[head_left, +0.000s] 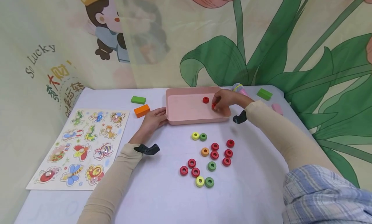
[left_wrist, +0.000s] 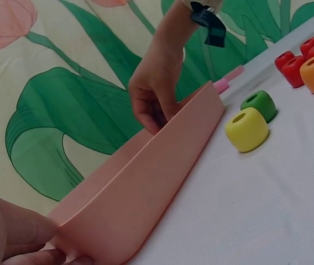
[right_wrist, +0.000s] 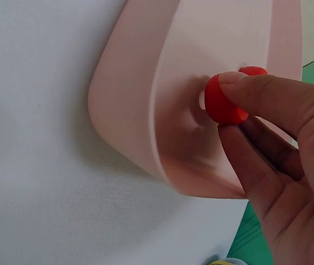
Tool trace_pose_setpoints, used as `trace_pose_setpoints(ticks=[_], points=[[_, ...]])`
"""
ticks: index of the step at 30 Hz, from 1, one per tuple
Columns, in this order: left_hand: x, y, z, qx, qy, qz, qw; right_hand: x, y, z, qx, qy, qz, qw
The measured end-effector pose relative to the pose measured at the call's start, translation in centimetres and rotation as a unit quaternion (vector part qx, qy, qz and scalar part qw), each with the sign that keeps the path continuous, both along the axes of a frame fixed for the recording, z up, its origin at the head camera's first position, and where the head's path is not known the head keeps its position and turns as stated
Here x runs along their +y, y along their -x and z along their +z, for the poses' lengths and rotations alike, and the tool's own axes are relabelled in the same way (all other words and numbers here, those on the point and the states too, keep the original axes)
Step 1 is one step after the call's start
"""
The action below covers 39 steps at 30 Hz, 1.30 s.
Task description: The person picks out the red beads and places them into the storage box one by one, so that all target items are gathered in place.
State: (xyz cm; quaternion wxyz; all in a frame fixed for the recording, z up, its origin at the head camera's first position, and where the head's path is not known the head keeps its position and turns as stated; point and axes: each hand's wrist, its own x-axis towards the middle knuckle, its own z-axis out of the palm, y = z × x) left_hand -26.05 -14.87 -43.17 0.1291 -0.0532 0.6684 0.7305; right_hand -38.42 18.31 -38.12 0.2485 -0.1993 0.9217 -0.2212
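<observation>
In the head view, my right hand (head_left: 223, 98) is over the right end of a pink tray (head_left: 186, 121). The right wrist view shows its thumb and fingers pinching a red bead (right_wrist: 221, 102) above the tray floor. Another red bead (head_left: 205, 100) sits inside the tray, just left of that hand. My left hand (head_left: 154, 120) grips the tray's left side near the front corner. In the left wrist view, its fingertips (left_wrist: 42, 229) meet the rim and outer wall there.
Loose red beads (head_left: 214, 155), yellow beads (head_left: 200, 181), green beads (head_left: 211, 166) and an orange bead (head_left: 204, 152) lie before the tray. An insect puzzle board (head_left: 96, 165) lies left, near orange (head_left: 141, 111) and green blocks (head_left: 138, 100). A toy microphone (head_left: 239, 88) stands behind the right hand.
</observation>
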Motion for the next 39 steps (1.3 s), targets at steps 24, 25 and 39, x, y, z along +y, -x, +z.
trace_pose_setpoints(ticks=[24,25,39], points=[[0.3,-0.1,-0.3,-0.006,0.006,0.000,1.0000,1.0,-4.6,1.7,0.057,0.028,-0.002,0.9979],[0.4,-0.2,-0.3,-0.007,0.006,0.000,1.0000,1.3,-5.4,1.9,0.064,0.036,0.005,0.9973],[0.2,-0.2,-0.2,-0.002,0.004,0.009,0.9999,4.5,-14.3,1.5,0.053,0.123,0.022,0.9908]])
